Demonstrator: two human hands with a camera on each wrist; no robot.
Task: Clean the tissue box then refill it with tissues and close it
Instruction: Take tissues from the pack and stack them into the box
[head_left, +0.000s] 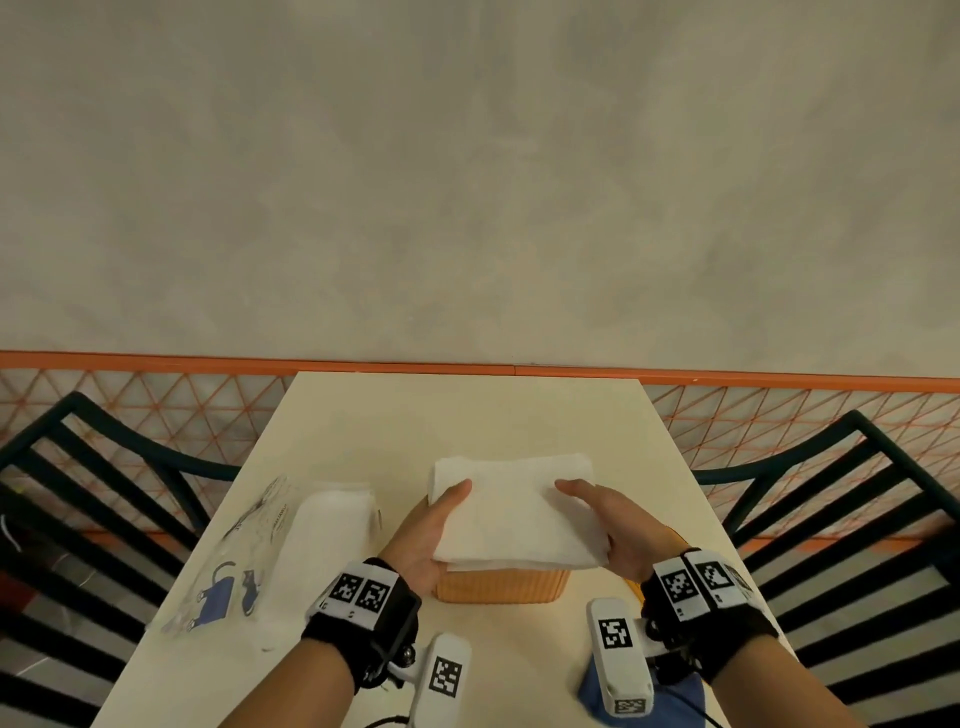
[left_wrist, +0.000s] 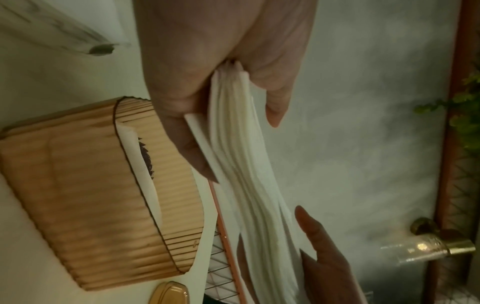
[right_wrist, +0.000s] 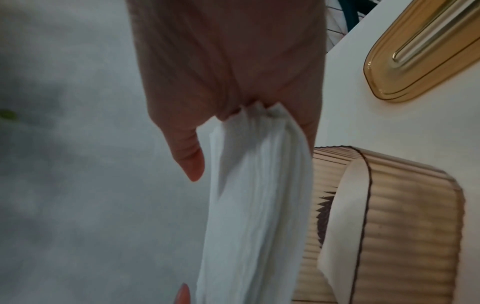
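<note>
While held above box (head_left: 501, 584), tissues (head_left: 511, 506)

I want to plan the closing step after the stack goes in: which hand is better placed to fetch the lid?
Right, probably. The amber lid lies on the table on the right hand's side of the tissue box. The left hand grips the tissue stack's other end.

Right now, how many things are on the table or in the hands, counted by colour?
White: 2 (tissue stack held in both hands, tissue pack)
Amber: 2 (tissue box, lid)
Blue: 1 (cloth)
Clear, printed: 1 (plastic wrapper)
Total: 6
</note>
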